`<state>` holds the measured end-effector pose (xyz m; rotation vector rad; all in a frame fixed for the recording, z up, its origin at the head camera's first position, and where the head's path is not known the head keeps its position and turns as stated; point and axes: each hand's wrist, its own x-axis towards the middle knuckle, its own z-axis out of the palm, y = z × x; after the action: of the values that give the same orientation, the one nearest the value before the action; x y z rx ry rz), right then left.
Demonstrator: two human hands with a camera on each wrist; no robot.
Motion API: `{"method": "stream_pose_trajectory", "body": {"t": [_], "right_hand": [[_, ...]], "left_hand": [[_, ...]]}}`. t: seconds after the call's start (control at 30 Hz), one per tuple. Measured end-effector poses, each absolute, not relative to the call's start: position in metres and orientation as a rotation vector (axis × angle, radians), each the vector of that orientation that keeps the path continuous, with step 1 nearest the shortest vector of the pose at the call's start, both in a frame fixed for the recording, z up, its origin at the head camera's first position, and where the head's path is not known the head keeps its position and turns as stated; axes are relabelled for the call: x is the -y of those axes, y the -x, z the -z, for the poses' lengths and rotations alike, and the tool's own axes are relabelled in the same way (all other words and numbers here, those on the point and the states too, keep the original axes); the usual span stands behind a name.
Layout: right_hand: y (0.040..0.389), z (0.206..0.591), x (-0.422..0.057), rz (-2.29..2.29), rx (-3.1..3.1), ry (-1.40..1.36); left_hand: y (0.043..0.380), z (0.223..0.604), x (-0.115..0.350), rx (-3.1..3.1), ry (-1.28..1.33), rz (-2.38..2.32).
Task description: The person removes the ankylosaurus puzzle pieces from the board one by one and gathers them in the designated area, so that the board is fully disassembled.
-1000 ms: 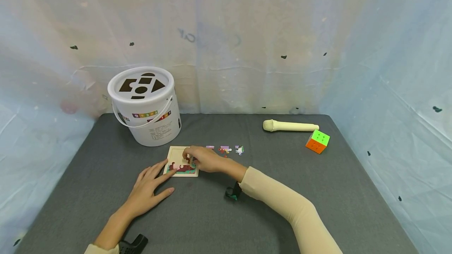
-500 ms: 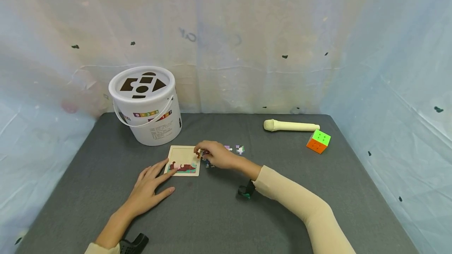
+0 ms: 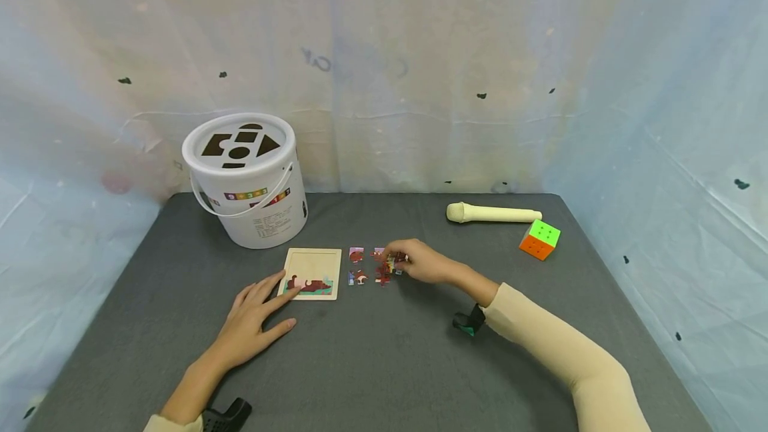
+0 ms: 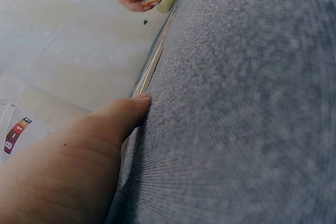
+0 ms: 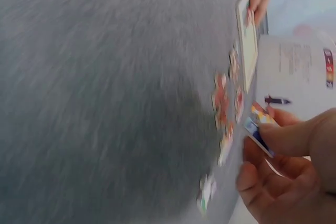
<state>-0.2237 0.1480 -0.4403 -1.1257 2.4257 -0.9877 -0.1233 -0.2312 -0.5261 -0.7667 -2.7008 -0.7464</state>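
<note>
The wooden puzzle tray (image 3: 315,262) lies left of the table's middle, with fitted pieces (image 3: 315,286) showing a brown figure along its near edge. My left hand (image 3: 249,322) rests at the tray's left side, fingers spread and fingertips on its border and lower pieces. Right of the tray, my right hand (image 3: 423,262) is held above several loose puzzle pieces (image 3: 357,277). Between thumb and fingers it pinches a puzzle piece (image 5: 258,129), lifted off the table in the right wrist view. In the head view, the fingers partly cover the pieces below.
A white bucket (image 3: 264,219) with shaped holes in its lid stands behind the tray. At the back right lie a cream toy microphone (image 3: 495,214) and a green and orange puzzle cube (image 3: 540,240). Plastic sheeting (image 3: 414,85) hangs behind the grey table.
My right hand has moved right, from over the tray to above the loose pieces, carrying a puzzle piece. Pieces beside the tray are uncovered now. My left hand stays where it was.
</note>
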Motion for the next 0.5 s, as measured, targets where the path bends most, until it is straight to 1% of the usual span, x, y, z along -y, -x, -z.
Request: {"method": "stream_pose_trajectory", "body": {"t": [0.13,0.27,0.5], "right_hand": [[0.224,0.44,-0.166,0.98,-2.399,1.068],[0.222,0.44,-0.174,0.961,-2.381,1.018],[0.219,0.446,-0.176,0.929,-2.401,1.085]], "left_hand": [[0.124,0.526,0.231,2.708,0.761,0.746],[0.123,0.525,0.231,2.725,0.753,0.745],[0.123,0.524,0.23,2.719,0.755,0.758]]}}
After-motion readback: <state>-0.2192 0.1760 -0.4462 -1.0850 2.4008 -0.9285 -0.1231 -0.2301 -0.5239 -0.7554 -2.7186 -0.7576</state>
